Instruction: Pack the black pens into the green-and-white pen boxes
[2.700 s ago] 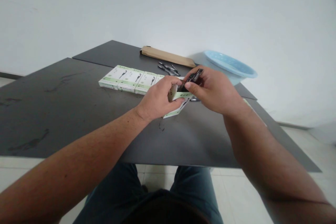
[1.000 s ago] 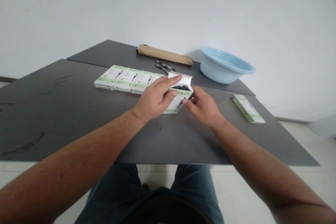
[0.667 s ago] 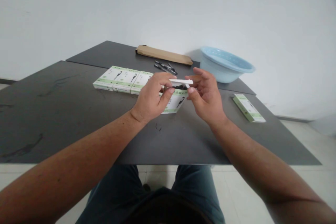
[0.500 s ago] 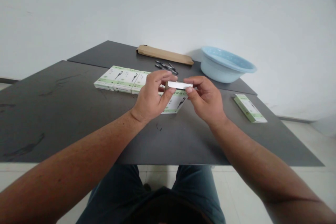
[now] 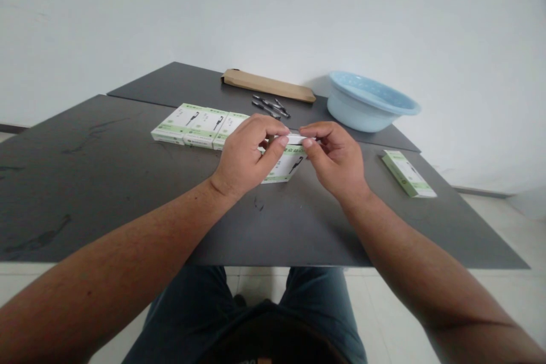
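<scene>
A green and white box [image 5: 286,166] stands upright on the dark table, its white top flap between my hands. My left hand [image 5: 251,151] grips the flap's left end with thumb and fingers. On the right end, the thumb and fingers of my right hand [image 5: 335,156] pinch the same flap, which is tilted lower over the box top. To the left, several similar boxes [image 5: 200,125] lie flat side by side, the rightmost partly hidden behind my left hand.
Another green and white box [image 5: 408,174] lies at the right. Several black pens [image 5: 271,107] are behind my hands. Farther back lie a long brown cardboard package [image 5: 268,85] and a light blue basin [image 5: 367,103] on the table [image 5: 140,193].
The white flap has been folded down, so less of its face shows. Both hands stay at the box, with fingers slightly closer over the flap. The view has shifted a little.
</scene>
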Available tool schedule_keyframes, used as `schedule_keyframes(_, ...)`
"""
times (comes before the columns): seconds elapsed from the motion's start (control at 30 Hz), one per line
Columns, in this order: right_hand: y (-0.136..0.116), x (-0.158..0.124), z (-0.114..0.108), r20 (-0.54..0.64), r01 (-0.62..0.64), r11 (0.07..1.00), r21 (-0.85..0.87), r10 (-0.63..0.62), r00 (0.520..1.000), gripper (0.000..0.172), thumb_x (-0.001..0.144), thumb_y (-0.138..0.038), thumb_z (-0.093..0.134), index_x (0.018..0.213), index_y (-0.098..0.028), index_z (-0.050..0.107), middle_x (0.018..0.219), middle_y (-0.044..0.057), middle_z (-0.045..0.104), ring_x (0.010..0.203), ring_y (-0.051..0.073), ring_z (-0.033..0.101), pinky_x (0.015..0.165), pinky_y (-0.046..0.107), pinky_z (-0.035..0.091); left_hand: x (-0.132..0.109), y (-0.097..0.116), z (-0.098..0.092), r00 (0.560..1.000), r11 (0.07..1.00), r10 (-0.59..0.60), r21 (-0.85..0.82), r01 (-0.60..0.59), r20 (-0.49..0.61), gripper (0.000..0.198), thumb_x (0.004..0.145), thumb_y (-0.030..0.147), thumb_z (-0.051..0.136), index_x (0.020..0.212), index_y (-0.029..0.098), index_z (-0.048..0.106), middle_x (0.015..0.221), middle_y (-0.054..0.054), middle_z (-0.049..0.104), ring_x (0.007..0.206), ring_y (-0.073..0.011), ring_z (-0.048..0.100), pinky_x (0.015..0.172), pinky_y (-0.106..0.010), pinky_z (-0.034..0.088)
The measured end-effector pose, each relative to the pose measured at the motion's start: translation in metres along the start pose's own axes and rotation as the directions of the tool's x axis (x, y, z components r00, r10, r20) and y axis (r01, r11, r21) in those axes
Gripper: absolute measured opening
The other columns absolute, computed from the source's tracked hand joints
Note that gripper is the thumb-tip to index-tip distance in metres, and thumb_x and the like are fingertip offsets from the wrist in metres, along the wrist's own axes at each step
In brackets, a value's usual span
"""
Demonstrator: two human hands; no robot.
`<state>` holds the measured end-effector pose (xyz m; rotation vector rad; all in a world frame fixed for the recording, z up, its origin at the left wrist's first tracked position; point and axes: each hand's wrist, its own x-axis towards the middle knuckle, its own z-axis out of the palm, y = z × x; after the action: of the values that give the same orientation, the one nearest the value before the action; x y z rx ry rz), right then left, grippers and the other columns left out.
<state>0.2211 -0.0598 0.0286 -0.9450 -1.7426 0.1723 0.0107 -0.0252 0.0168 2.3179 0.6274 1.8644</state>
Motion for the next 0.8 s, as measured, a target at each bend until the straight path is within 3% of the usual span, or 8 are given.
schedule_keyframes(0.2, 0.005, 0.001, 0.0, 0.005, 0.0, 0.998, 0.069, -0.001, 1.0, 0.012, 0.103, -0.039, 0.074, 0.108, -0.029, 0.077, 0.113, 0.005, 0.079, 0.104, 0.022, 0.075, 0.077, 0.035, 0.062, 0.0, -0.002, -0.002, 0.999, 1.0, 0.019, -0.015, -0.019, 0.034, 0.021, 0.109, 0.037, 0.063, 0.111, 0.021, 0.077, 0.109, -0.008, 0.082, 0.104, -0.0202, 0.076, 0.092, -0.036, 0.062)
schedule_keyframes(0.37, 0.01, -0.001, -0.002, 0.014, -0.041, 0.993, 0.115, 0.04, 0.999, 0.014, 0.103, -0.041, 0.074, 0.111, -0.029, 0.076, 0.115, 0.004, 0.079, 0.101, 0.021, 0.075, 0.072, 0.034, 0.062, -0.002, -0.003, -0.004, 0.997, 0.998, 0.022, -0.064, -0.017, 0.079, 0.033, 0.115, 0.036, 0.048, 0.121, 0.021, 0.077, 0.122, -0.01, 0.082, 0.116, -0.0221, 0.077, 0.106, -0.042, 0.06)
schedule_keyframes(0.6, 0.007, -0.003, -0.003, 0.008, -0.017, 0.994, 0.106, 0.016, 1.0, 0.013, 0.102, -0.04, 0.075, 0.108, -0.028, 0.077, 0.114, 0.006, 0.079, 0.104, 0.022, 0.076, 0.07, 0.033, 0.063, -0.002, -0.007, -0.006, 0.986, 0.99, 0.125, -0.078, -0.117, 0.106, 0.028, 0.113, 0.028, 0.049, 0.124, 0.02, 0.073, 0.124, -0.01, 0.081, 0.119, -0.0216, 0.076, 0.108, -0.04, 0.059)
schedule_keyframes(0.8, 0.009, -0.006, -0.005, 0.04, 0.004, 0.997, 0.071, -0.007, 0.999, 0.021, 0.101, -0.047, 0.075, 0.112, -0.029, 0.077, 0.12, 0.007, 0.078, 0.111, 0.025, 0.076, 0.074, 0.037, 0.066, -0.003, -0.012, -0.006, 0.978, 0.989, 0.145, -0.027, -0.143, 0.151, 0.023, 0.107, 0.038, 0.063, 0.122, 0.022, 0.07, 0.124, -0.011, 0.081, 0.117, -0.0241, 0.077, 0.102, -0.042, 0.063)
